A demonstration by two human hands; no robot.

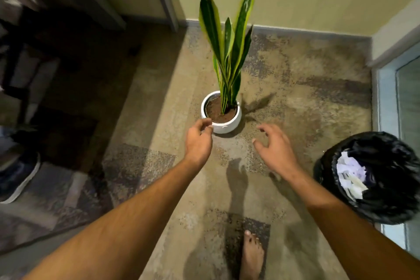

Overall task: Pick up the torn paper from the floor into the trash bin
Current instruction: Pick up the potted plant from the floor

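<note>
A trash bin (329, 179) lined with a black bag stands on the floor at the right edge. Torn white paper pieces (351, 176) lie inside it. I see no paper on the visible floor. My left hand (198, 141) reaches forward with fingers loosely curled and holds nothing; its fingertips are at the near rim of a white plant pot (234, 123). My right hand (276, 149) hovers over the floor to the right of the pot, fingers spread and empty, left of the bin.
The pot holds a tall green-and-yellow leafed plant (229, 48) near the back wall. A dark shoe (18, 177) lies at the left edge beside dark furniture. My bare foot (251, 254) stands on the patterned floor at the bottom. A glass door frame runs along the right.
</note>
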